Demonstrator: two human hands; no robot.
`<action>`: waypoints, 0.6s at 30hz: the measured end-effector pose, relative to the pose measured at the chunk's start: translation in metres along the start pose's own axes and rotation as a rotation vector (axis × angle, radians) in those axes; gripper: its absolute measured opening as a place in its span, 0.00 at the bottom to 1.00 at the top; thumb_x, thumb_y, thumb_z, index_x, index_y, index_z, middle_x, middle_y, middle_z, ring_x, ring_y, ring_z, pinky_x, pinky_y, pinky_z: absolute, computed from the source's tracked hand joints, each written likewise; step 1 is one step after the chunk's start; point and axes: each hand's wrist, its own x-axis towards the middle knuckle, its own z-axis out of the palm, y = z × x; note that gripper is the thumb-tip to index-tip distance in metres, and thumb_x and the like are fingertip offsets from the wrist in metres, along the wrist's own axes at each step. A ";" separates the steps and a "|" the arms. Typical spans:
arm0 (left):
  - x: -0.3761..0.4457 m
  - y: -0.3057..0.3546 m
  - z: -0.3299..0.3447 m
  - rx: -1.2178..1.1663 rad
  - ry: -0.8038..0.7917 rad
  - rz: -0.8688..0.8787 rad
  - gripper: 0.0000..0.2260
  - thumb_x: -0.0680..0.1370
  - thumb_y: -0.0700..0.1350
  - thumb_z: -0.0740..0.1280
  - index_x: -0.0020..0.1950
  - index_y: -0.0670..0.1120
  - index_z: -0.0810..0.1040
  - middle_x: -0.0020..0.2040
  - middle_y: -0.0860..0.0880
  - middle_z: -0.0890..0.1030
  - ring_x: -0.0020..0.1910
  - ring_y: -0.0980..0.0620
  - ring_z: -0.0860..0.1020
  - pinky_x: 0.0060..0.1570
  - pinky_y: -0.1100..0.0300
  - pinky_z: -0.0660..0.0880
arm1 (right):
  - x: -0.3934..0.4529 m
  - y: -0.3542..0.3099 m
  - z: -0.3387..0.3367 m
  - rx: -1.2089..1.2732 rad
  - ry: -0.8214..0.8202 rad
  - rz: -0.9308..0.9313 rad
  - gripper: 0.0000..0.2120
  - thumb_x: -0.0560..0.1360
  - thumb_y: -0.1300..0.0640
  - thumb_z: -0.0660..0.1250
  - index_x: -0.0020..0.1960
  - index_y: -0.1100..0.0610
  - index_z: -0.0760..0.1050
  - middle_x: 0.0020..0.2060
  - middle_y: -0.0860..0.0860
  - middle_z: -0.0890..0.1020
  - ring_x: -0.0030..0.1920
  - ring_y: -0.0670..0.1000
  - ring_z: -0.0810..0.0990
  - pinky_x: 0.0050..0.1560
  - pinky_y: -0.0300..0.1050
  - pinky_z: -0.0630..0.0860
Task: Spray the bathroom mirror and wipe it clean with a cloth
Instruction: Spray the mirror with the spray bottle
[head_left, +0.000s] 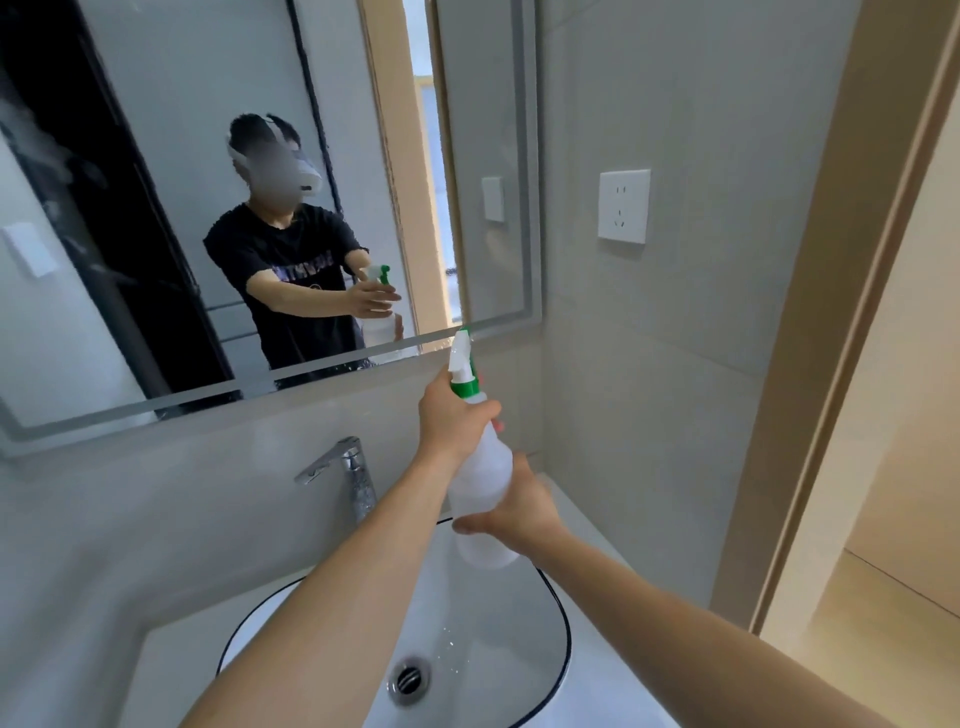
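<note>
Grey-tiled bathroom walls frame the mirror (218, 208) above a white sink (519, 649) and chrome tap (343, 467). Spraying looks to be the step in hand: the left hand (457, 421) is wrapped round the neck of the spray bottle (480, 483), nozzle close to the mirror's lower right corner, while the right hand (519, 509) cups the bottle's body. Next comes squeezing the trigger across the glass; no cloth is in view.

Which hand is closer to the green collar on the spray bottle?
Left. The left hand grips the spray bottle at its neck, right under the green collar. The right hand holds the bottle's body lower down, well below the collar.
</note>
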 end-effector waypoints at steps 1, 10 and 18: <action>-0.001 -0.002 -0.004 -0.003 0.003 -0.007 0.17 0.64 0.33 0.69 0.53 0.37 0.76 0.40 0.43 0.77 0.30 0.41 0.82 0.32 0.57 0.78 | 0.000 -0.001 0.003 -0.001 -0.012 -0.002 0.45 0.59 0.49 0.83 0.68 0.51 0.62 0.59 0.49 0.78 0.61 0.55 0.76 0.58 0.56 0.78; -0.012 -0.021 -0.046 0.031 0.084 -0.063 0.14 0.64 0.35 0.69 0.48 0.37 0.74 0.38 0.45 0.77 0.28 0.43 0.81 0.34 0.51 0.79 | -0.004 -0.005 0.041 -0.022 -0.112 -0.029 0.45 0.60 0.50 0.82 0.70 0.50 0.62 0.57 0.49 0.76 0.58 0.53 0.74 0.57 0.53 0.78; -0.021 -0.029 -0.089 0.034 0.206 -0.117 0.10 0.67 0.29 0.68 0.46 0.36 0.73 0.37 0.42 0.75 0.25 0.48 0.78 0.24 0.65 0.71 | -0.008 -0.024 0.074 -0.063 -0.206 -0.083 0.46 0.61 0.50 0.82 0.71 0.50 0.62 0.55 0.46 0.75 0.58 0.53 0.75 0.55 0.50 0.76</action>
